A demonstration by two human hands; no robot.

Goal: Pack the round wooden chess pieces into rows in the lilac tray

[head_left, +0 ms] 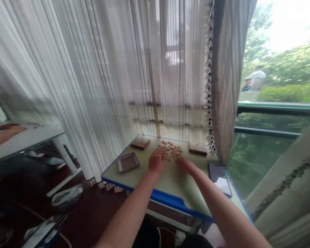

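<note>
Several small tan pieces (170,150), perhaps wooden, lie in a loose pile at the middle of the table (134,179). At the pile's left edge is my left hand (157,162), its fingers stretched out against the pieces. My right hand (185,164) touches the pile's near right side; its fingers are blurred, and whether it pinches a piece is unclear. A brown flat box (140,143) lies behind the left hand, and a second brown box (197,148) sits to the pile's right. Left of my left hand rests a shallow greyish tray (119,166).
A dark flat case with white paper (223,186) lies by the table's right edge. Sheer curtains (113,86) hang right behind the table, with a window railing (276,110) at right. Another person's arm (9,135) rests on a white table (41,132) at left.
</note>
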